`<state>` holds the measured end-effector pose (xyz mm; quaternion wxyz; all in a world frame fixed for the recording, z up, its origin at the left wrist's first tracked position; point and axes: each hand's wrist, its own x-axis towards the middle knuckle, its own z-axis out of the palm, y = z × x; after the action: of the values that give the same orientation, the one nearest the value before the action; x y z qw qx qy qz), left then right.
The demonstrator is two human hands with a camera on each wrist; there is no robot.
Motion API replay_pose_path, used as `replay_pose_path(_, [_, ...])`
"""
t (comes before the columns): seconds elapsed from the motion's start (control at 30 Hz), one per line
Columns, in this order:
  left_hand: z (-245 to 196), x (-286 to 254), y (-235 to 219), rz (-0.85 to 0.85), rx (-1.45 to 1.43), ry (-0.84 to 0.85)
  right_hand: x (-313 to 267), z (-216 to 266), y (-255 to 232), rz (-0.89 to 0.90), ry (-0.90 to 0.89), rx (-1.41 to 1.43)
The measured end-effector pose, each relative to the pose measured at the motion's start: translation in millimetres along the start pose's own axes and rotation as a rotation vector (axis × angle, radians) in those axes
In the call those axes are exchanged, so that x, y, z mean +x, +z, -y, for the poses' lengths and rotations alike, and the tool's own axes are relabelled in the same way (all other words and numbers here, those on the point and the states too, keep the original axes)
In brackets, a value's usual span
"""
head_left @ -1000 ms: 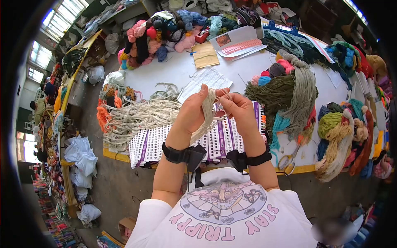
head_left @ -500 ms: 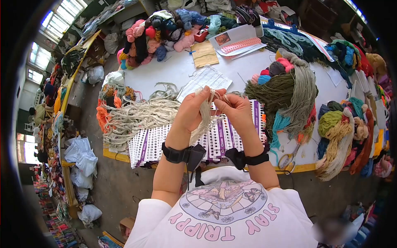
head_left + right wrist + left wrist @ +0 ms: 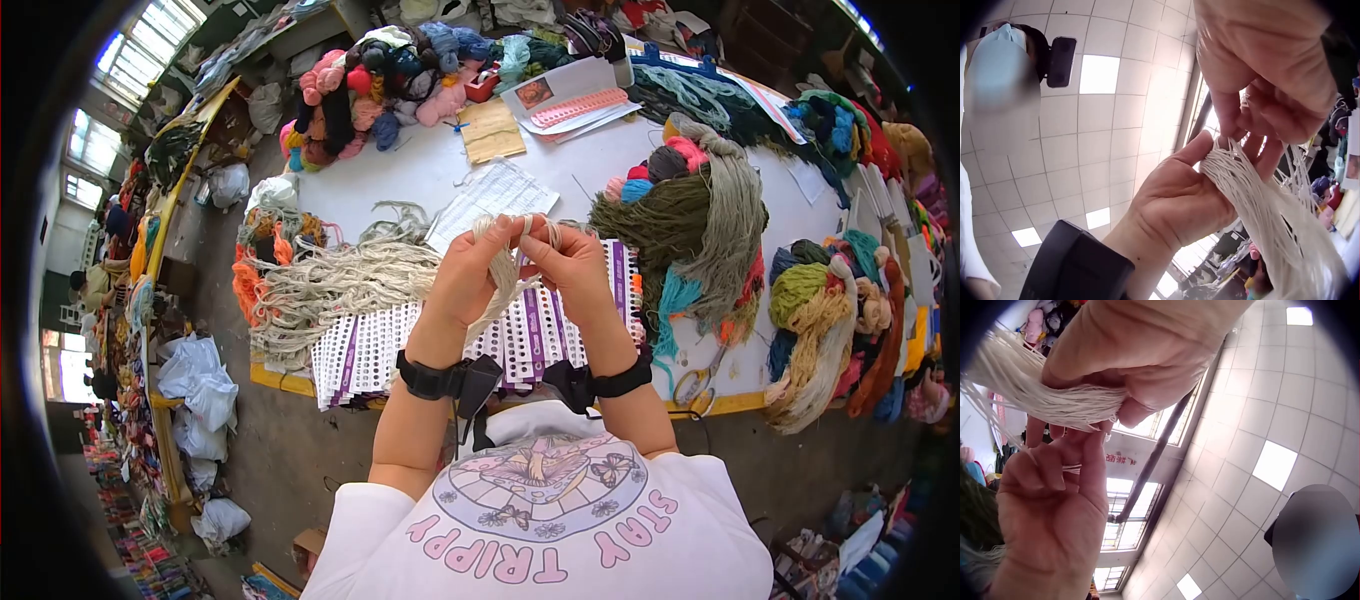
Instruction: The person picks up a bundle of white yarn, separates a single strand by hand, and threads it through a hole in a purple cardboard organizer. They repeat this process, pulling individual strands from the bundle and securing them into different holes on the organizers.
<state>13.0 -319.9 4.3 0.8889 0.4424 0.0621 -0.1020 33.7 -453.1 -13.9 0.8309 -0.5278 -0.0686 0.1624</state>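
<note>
My left hand (image 3: 465, 275) holds a hank of thin cream yarn (image 3: 1250, 206) between thumb and fingers, and the strands hang down past the palm. My right hand (image 3: 573, 268) is right beside it, its thumb and fingertips pinching a few strands of the same yarn near the left fingertips. Seen from the right wrist, those strands spread from the hank's top toward the right fingers (image 3: 1229, 119). Below both hands lie white cards (image 3: 520, 340) with rows of holes and purple bands. A long pile of cream yarn (image 3: 350, 280) lies to the left.
Olive and grey skeins (image 3: 690, 220) lie right of the hands, with scissors (image 3: 697, 380) near the table's front edge. Written sheets (image 3: 490, 200) and a tan envelope (image 3: 492, 132) lie beyond the hands. Mixed yarn balls (image 3: 385, 90) line the back, and more skeins (image 3: 820, 310) sit far right.
Both hands stay close together over the cards. The strands over the left fingers have drawn into a tighter bunch, and loops of yarn now show at the right fingertips.
</note>
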Motion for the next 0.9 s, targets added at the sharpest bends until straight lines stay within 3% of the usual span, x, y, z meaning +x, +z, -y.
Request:
replay_pose_path(0.17, [0, 3, -3, 0.015, -0.007, 0.037, -2, -1, 1, -0.027, -0.043, 0.092])
replay_pose_path(0.47, [4, 7, -9, 0.001, -0.004, 0.055, -3, -6, 1, -0.035, -0.074, 0.014])
replay_pose_path(0.57, [7, 8, -11, -0.056, -0.011, 0.073, 4, -23, -3, -0.127, -0.343, -0.192])
replay_pose_path(0.63, [4, 5, -8, -0.097, -0.035, 0.058, 7, -28, -9, -0.216, -0.355, -0.230])
replay_pose_path(0.67, [5, 7, -18, -0.030, -0.211, 0.056, 7, -27, -12, -0.264, -0.359, -0.250])
replay_pose_path(0.77, [1, 10, -89, 0.151, -0.723, 0.067, -3, 3, -35, -0.169, 0.020, 0.801])
replay_pose_path(0.8, [-9, 7, -123, 0.196, -0.882, 0.076, -5, 1, -69, 0.022, 0.006, 1.010])
replay_pose_path(0.87, [-26, -14, -209, -0.232, -0.754, 0.256, -21, -5, -147, 0.012, -0.081, 1.205])
replay_pose_path(0.9, [-35, -27, -274, -0.373, -0.743, 0.272, -36, -5, -194, -0.128, -0.068, 1.192])
